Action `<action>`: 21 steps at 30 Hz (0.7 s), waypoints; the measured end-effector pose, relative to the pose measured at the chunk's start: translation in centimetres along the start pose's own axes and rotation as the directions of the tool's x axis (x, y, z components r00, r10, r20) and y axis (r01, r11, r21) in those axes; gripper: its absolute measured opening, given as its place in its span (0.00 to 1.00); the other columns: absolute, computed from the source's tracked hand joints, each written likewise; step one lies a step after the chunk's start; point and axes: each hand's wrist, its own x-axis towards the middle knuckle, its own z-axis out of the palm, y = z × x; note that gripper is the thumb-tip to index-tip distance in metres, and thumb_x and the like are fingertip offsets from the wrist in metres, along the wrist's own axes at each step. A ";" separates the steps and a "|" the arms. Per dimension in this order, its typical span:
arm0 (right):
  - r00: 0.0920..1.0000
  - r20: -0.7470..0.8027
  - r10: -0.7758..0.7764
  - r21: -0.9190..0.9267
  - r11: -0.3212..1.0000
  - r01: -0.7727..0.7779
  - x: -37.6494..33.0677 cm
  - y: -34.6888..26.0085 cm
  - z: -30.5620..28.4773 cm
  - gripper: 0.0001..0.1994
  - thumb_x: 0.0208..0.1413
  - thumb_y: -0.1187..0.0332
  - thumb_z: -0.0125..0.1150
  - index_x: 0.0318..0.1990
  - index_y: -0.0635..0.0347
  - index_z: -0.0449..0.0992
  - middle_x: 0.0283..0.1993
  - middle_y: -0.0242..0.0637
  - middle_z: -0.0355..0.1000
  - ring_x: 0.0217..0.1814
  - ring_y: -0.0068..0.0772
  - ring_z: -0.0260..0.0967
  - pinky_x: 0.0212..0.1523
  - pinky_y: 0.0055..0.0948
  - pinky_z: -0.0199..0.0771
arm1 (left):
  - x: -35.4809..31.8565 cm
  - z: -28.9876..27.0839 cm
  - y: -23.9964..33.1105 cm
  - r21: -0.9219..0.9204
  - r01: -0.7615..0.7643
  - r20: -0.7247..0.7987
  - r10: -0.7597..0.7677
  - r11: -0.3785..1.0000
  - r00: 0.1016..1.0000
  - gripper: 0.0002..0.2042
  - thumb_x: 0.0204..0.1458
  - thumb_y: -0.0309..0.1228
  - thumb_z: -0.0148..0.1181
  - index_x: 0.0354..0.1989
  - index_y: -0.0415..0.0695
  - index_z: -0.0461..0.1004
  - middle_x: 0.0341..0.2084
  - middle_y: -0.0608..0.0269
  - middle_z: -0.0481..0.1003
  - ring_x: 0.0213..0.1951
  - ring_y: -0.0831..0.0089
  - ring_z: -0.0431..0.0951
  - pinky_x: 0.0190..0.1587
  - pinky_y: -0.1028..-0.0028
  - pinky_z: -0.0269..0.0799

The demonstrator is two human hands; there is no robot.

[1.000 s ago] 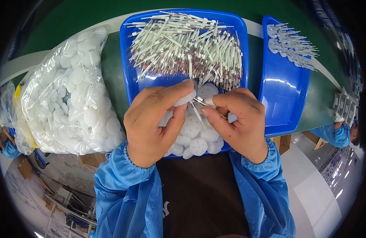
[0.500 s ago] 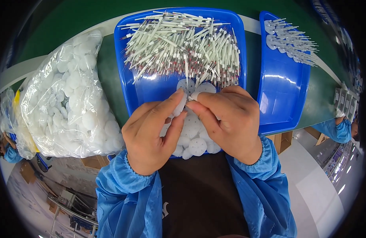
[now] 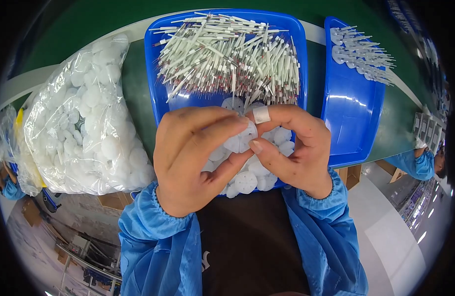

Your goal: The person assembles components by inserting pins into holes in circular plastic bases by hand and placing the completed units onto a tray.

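Observation:
A small white translucent disc with tiny holes [image 3: 248,131] is held up between both hands over the near part of the blue tray [image 3: 164,104]. My left hand [image 3: 192,150] grips its left edge, fingers over the top and thumb below. On its right rim press the thumb and index finger of my right hand [image 3: 304,148]; a white strip is wrapped round that index finger. Whether anything is fixed to the disc is hidden by the fingers. Beneath the hands lies a heap of similar discs [image 3: 246,182]. Thin whitish sticks with dark and red ends [image 3: 227,56] fill the tray's far part.
To the left stands a clear plastic bag full of white discs [image 3: 92,123]. A second blue tray [image 3: 348,121] on the right bears rows of discs with stems [image 3: 360,54] at its far end. Another person's blue sleeve [image 3: 419,163] shows at the far right, over the green table [image 3: 133,74].
The disc has turned from nearly edge-on to facing up. My right fingers have shifted from a tight pinch beside it to its rim, and my left fingers now reach across its top.

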 end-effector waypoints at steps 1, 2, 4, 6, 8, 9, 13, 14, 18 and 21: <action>1.000 -0.010 0.011 0.003 1.000 -0.011 0.0 -0.1 0.1 0.19 0.53 0.77 0.76 0.53 0.62 0.81 0.35 0.37 0.83 0.41 0.29 0.85 0.45 0.27 0.82 | 0.0 0.0 0.1 0.014 -0.019 -0.001 0.019 1.000 1.000 0.26 0.40 0.23 0.81 0.52 0.42 0.81 0.49 0.54 0.81 0.50 0.58 0.80 0.48 0.65 0.76; 1.000 -0.009 0.012 0.003 1.000 -0.012 -0.2 -0.1 0.0 0.19 0.53 0.77 0.76 0.53 0.62 0.81 0.35 0.37 0.83 0.41 0.29 0.85 0.45 0.27 0.82 | 0.0 0.0 0.1 0.028 -0.038 -0.002 0.038 0.999 0.999 0.27 0.39 0.23 0.81 0.52 0.42 0.81 0.49 0.54 0.81 0.49 0.57 0.80 0.48 0.64 0.77; 0.996 0.043 0.084 0.145 0.985 -0.090 -0.5 0.0 -0.5 0.19 0.55 0.78 0.75 0.54 0.64 0.80 0.39 0.36 0.84 0.44 0.27 0.85 0.46 0.26 0.82 | 0.0 0.2 0.1 -0.004 -0.043 -0.010 0.043 0.999 0.999 0.26 0.39 0.23 0.81 0.51 0.42 0.81 0.49 0.54 0.81 0.49 0.57 0.81 0.49 0.64 0.77; 0.995 0.045 0.093 0.201 0.975 -0.100 -0.6 0.2 -0.4 0.19 0.55 0.78 0.75 0.54 0.65 0.79 0.41 0.37 0.84 0.45 0.26 0.84 0.47 0.26 0.82 | -0.1 0.3 0.1 -0.040 -0.051 -0.017 0.051 0.998 0.999 0.26 0.39 0.22 0.80 0.51 0.42 0.82 0.48 0.55 0.82 0.49 0.57 0.81 0.49 0.63 0.76; 0.994 0.043 0.102 0.252 0.961 -0.109 -0.6 0.3 -0.5 0.19 0.55 0.78 0.75 0.54 0.65 0.78 0.44 0.37 0.84 0.45 0.26 0.84 0.47 0.26 0.82 | -0.2 0.4 0.2 0.005 -0.069 -0.022 0.069 0.998 0.997 0.26 0.38 0.22 0.80 0.51 0.42 0.83 0.48 0.55 0.82 0.48 0.57 0.81 0.49 0.63 0.77; 0.996 0.064 0.059 0.199 0.977 -0.070 -0.6 0.3 -0.5 0.20 0.54 0.79 0.75 0.55 0.65 0.78 0.46 0.38 0.83 0.46 0.26 0.84 0.47 0.26 0.82 | -0.2 0.4 0.4 0.005 -0.067 -0.023 0.068 0.998 0.997 0.26 0.38 0.22 0.80 0.51 0.42 0.83 0.48 0.55 0.82 0.48 0.57 0.81 0.49 0.63 0.77; 0.997 0.056 0.047 0.166 0.984 -0.055 -0.9 0.5 0.0 0.23 0.53 0.79 0.75 0.56 0.65 0.75 0.48 0.38 0.82 0.47 0.26 0.82 0.49 0.26 0.81 | -0.4 0.5 0.8 0.094 -0.101 -0.026 0.104 0.990 0.994 0.26 0.36 0.23 0.80 0.50 0.42 0.84 0.48 0.56 0.81 0.47 0.57 0.80 0.48 0.62 0.77; 0.997 0.057 0.046 0.167 0.985 -0.055 -0.9 0.4 0.0 0.23 0.53 0.79 0.75 0.56 0.65 0.75 0.48 0.38 0.82 0.47 0.26 0.82 0.49 0.26 0.81 | -0.4 0.5 0.8 0.108 -0.123 -0.036 0.127 0.987 0.991 0.26 0.36 0.23 0.80 0.50 0.42 0.84 0.48 0.56 0.81 0.46 0.57 0.80 0.48 0.62 0.77; 0.994 0.099 0.053 0.242 0.967 -0.076 -1.0 0.3 -0.3 0.24 0.53 0.79 0.75 0.58 0.65 0.74 0.48 0.37 0.81 0.49 0.26 0.81 0.52 0.28 0.79 | -0.5 0.4 0.7 0.114 -0.103 -0.040 0.108 0.988 0.993 0.26 0.37 0.23 0.80 0.50 0.42 0.84 0.48 0.57 0.81 0.46 0.57 0.80 0.47 0.63 0.77; 0.992 0.110 0.054 0.242 0.967 -0.080 -1.1 0.3 -0.3 0.24 0.53 0.79 0.74 0.58 0.65 0.74 0.49 0.37 0.80 0.51 0.26 0.80 0.54 0.28 0.78 | -0.6 0.5 0.7 0.110 -0.125 -0.049 0.131 0.986 0.990 0.26 0.36 0.23 0.79 0.50 0.42 0.84 0.48 0.57 0.81 0.46 0.57 0.80 0.47 0.63 0.77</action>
